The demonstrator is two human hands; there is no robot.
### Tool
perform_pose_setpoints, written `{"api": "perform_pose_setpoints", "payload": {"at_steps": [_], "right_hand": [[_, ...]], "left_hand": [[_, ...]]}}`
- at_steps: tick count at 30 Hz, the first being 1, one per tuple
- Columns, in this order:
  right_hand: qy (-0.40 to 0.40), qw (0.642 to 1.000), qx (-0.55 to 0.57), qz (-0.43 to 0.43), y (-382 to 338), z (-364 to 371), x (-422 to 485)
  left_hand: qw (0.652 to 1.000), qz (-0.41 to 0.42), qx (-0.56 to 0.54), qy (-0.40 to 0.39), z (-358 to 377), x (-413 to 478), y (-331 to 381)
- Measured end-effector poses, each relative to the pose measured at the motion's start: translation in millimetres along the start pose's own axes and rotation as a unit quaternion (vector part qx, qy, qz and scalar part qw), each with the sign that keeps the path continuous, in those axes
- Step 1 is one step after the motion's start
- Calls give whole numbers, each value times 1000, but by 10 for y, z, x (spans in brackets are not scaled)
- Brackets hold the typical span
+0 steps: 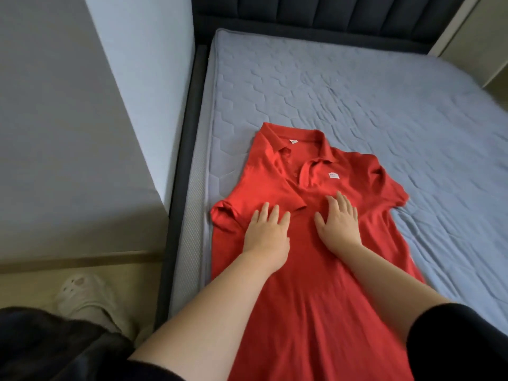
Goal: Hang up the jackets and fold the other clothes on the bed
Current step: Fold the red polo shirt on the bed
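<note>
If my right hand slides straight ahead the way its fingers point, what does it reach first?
Your right hand lies flat on the red polo shirt. Going straight on, it would probably cross the small white patch on the chest first, then reach the collar.

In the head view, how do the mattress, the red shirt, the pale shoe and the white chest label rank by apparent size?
1. mattress
2. red shirt
3. pale shoe
4. white chest label
Shoe partly hidden, yet clearly third.

The red polo shirt (316,270) is matt knit cloth. The grey mattress (357,100) is quilted fabric, stitched in hexagons. The dark headboard (316,15) looks upholstered in padded, channelled cloth, also matt.
</note>
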State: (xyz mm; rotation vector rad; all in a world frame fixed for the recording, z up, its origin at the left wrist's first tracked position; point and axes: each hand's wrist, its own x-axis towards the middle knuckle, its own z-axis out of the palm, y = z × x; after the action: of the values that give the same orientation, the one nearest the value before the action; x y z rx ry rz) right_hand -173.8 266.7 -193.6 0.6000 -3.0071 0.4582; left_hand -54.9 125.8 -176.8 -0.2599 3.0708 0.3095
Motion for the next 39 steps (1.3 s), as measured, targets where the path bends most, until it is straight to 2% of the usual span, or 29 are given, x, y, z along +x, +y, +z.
{"api": "perform_pose_setpoints", "payload": {"at_steps": [2, 4, 6, 8, 10, 12, 14, 16, 18, 19, 20, 21, 22, 24, 25, 27, 29, 30, 32, 36, 37, 39], "right_hand": [[27, 998, 24, 55, 225, -72, 72], [86, 981, 100, 143, 436, -173, 183], [143, 932, 207, 262, 662, -257, 302], [166, 854, 313, 382, 892, -316, 425], [100, 793, 394, 454, 1092, -355, 502], [24, 751, 485, 448, 1195, -394, 609], [-4, 734, 517, 440, 1252, -398, 750], [10, 714, 530, 458, 1300, -384, 869], [32, 725, 494, 478, 1285, -429, 950], [45, 750, 453, 479, 1274, -455, 976], [69, 796, 373, 471, 1211, -501, 990], [130, 842, 280, 443, 1172, -530, 1007], [203, 871, 235, 381, 1091, -569, 986], [321, 882, 255, 234, 819, -634, 801], [326, 902, 243, 146, 717, -624, 669], [265, 951, 152, -39, 670, -469, 399], [181, 973, 42, -141, 741, -280, 182], [149, 978, 21, -143, 783, -199, 101], [116, 988, 44, -87, 832, -57, 5], [153, 985, 44, -64, 827, 90, -34], [156, 985, 36, -63, 828, 115, -33], [155, 986, 19, -58, 829, 138, -27]], "left_hand": [[999, -20, -1, -36, 93, 88, 157], [999, -42, 5, -21, 140, 206, 285], [998, -56, 11, 18, 175, 330, 367], [998, -56, 20, 9, 224, 431, 380], [997, -55, 30, -40, 303, 487, 358], [995, -52, 44, -72, 362, 532, 335], [994, -51, 55, -83, 380, 571, 336], [993, -51, 63, -84, 396, 571, 349], [994, -49, 66, -77, 435, 540, 349], [994, -48, 65, -72, 455, 526, 340], [995, -48, 60, -67, 472, 519, 331], [995, -49, 52, -64, 483, 518, 324], [996, -51, 46, -62, 490, 525, 320], [996, -55, 43, -64, 495, 535, 322], [995, -56, 45, -66, 493, 532, 321], [996, -54, 42, -63, 503, 531, 310], [997, -48, 27, -53, 522, 524, 295], [998, -43, 20, -47, 533, 526, 282], [999, -34, 13, -29, 545, 523, 255], [999, -37, -24, 17, 492, 441, 259], [997, -48, -47, 43, 434, 428, 283], [982, -41, -114, 147, 255, 457, 333]]}}
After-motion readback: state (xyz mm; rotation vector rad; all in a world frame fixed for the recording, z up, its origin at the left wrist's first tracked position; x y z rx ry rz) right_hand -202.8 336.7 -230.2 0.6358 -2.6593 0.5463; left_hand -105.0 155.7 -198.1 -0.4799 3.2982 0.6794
